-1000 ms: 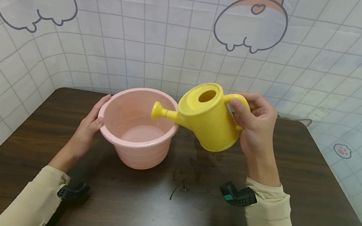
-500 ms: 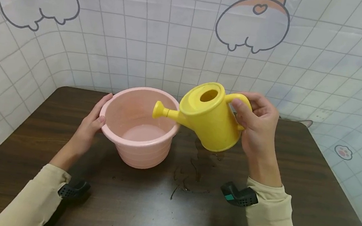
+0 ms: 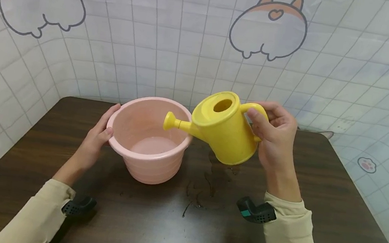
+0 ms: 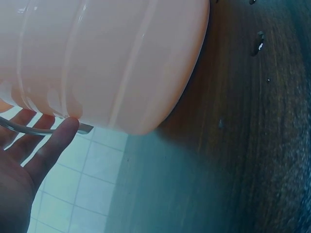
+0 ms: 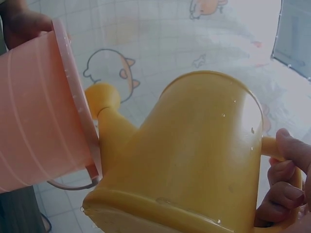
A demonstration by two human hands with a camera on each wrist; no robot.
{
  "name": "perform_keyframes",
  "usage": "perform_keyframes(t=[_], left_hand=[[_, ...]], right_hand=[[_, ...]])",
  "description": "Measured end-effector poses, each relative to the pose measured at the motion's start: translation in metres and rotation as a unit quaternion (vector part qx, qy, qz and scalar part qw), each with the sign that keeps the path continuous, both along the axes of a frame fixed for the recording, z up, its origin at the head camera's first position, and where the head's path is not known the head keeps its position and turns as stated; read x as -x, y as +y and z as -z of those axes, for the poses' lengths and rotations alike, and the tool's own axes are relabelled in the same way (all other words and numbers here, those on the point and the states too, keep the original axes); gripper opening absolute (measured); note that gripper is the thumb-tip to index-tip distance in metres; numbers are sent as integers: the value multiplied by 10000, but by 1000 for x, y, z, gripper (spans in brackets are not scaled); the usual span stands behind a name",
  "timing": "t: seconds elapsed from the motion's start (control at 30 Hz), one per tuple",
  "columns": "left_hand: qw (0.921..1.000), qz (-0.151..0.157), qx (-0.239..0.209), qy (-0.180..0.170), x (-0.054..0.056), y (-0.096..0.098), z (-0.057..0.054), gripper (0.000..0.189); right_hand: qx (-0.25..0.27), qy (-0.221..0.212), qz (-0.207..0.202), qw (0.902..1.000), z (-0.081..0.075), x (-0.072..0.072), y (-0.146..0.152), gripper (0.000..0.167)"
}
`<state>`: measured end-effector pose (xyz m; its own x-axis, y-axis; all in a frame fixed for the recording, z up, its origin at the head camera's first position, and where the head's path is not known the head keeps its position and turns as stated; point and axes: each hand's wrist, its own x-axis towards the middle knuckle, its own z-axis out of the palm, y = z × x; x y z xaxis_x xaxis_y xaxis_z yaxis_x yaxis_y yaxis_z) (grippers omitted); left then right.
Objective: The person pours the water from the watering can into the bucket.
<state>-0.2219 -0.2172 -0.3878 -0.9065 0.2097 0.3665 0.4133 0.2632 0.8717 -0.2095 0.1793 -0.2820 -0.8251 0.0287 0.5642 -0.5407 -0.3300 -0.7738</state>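
A pink plastic bucket with a thin wire handle stands on the table. My left hand holds it by the left side of its rim, thumb towards me; the left wrist view shows the thumb against the bucket wall. In my right hand is a yellow watering can, raised and tipped to the left. The fingers wrap its handle, with the thumb on top. Its spout head reaches over the bucket's right rim, and faint thin streaks show beneath it. Drops cling to the can.
Puddles and drops of water lie on the dark wooden table, right of the bucket and in front of it. A white gridded sheet with cartoon dogs hangs behind the table and along both sides.
The head view has shifted slightly. Both hands, the bucket and the tipped watering can keep nearly the same places.
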Motion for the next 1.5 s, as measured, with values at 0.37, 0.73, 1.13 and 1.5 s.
perform_keyframes(t=[0.37, 0.73, 1.13, 1.5], left_hand=[[10000, 55, 28, 23, 1, 2, 6, 55], [9997, 176, 100, 104, 1, -1, 1, 55], [9998, 93, 39, 150, 0, 0, -2, 54], [9998, -20, 133, 132, 3, -1, -1, 54]], right_hand=[[-32, -35, 96, 9999, 4, -1, 3, 14], [-126, 42, -117, 9998, 0, 3, 2, 11], [-196, 34, -152, 9997, -5, 4, 1, 10], [-260, 24, -121, 9996, -6, 4, 2, 9]])
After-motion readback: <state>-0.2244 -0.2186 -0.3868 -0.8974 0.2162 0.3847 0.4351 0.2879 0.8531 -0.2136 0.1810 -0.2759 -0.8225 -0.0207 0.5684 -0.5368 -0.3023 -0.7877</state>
